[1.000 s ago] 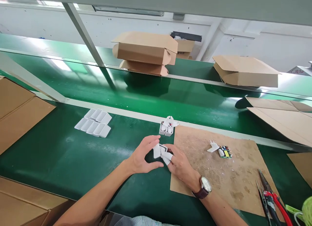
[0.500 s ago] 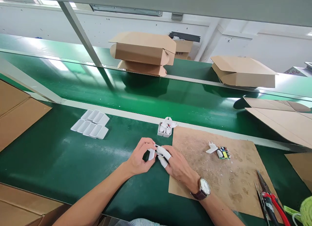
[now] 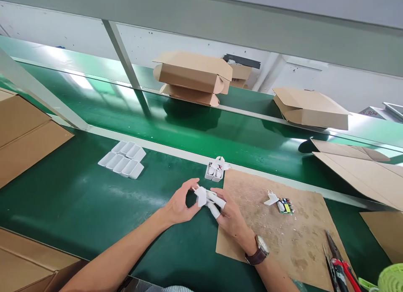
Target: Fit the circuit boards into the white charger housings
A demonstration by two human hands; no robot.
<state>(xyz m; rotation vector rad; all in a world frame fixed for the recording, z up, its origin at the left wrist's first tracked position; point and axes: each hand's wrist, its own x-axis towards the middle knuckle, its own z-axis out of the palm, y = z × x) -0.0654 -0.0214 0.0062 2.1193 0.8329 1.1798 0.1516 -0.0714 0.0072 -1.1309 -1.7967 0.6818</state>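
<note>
And the plug (image 3: pixel 200 197) has swung round between the hands, its flat white face now showing where half a second ago it sat edge-on: a re-orienting step, by the look of it. The right hand (image 3: pixel 233 215), fingertips in white covers, pinches it closely; the left (image 3: pixel 180 204) makes a loose C, tips at its edge, real grip impossible to tell. Those fingers hide its underside! Beyond, the board (image 3: pixel 286 206); farther, two cases (image 3: pixel 213 173), contents jumbled, hard to make out.

green shelf (image 3: pixel 248 100) | stacked brown cartons (image 3: pixel 189 79) | single carton (image 3: pixel 324 117), further right | red-handled pliers (image 3: pixel 338 267), lower right
</note>
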